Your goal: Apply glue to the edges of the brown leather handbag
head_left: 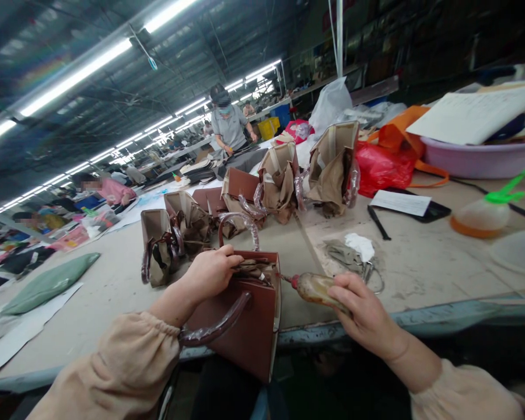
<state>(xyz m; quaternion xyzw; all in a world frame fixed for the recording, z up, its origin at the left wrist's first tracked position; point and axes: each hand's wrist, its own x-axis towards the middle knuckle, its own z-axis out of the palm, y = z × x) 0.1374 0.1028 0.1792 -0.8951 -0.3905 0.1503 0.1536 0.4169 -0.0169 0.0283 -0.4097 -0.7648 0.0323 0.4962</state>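
Note:
A brown handbag (249,329) with plastic-wrapped handles leans at the table's front edge, its open top showing tan lining. My left hand (212,271) is closed on the bag's upper rim, the fingertips partly hidden at the opening. In my right hand (361,309) lies a squeeze bottle (315,287) of yellowish glue-like liquid, held sideways. The bottle's red nozzle points left, its thin tip at or very near the bag's right side edge; whether it touches I cannot tell.
Several unfinished brown bags (332,169) stand behind. At right are a cloth scrap with scissors (370,271), a black tool (378,223), a green-capped bottle (485,213) and a purple basin (481,158). A green packet (52,283) lies left. A co-worker (230,125) stands across the table.

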